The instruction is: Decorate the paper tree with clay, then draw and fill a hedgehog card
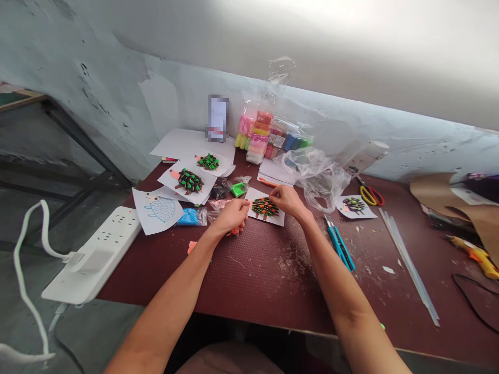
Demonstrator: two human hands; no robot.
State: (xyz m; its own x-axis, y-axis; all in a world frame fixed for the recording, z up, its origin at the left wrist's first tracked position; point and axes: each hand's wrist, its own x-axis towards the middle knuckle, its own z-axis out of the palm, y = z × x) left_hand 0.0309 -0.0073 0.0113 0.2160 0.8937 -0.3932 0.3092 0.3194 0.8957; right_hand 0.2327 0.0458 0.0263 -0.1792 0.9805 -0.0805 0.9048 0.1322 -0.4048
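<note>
A white card [277,219] lies on the table between my hands, bearing a hedgehog [264,207] with dark spines and green and orange bits. My right hand [287,199] is closed in a pinch at the card's upper right; whatever is in its fingertips is hidden. At the card's left edge, my left hand [233,214] has its fingers curled together, and what they hold cannot be made out. Orange clay [235,231] shows just below the left hand, and a pinkish-orange lump [191,247] sits beside the left forearm. Green clay [237,189] in clear wrap rests behind the card.
Finished-looking hedgehog cards [187,182] and a blue hedgehog drawing [162,214] lie left, near a power strip [97,254]. Clay packs [260,136] and a plastic bag [322,179] stand behind. Teal cutters [340,244], scissors [371,195], glue sticks [409,267] and a glue gun [473,255] are right.
</note>
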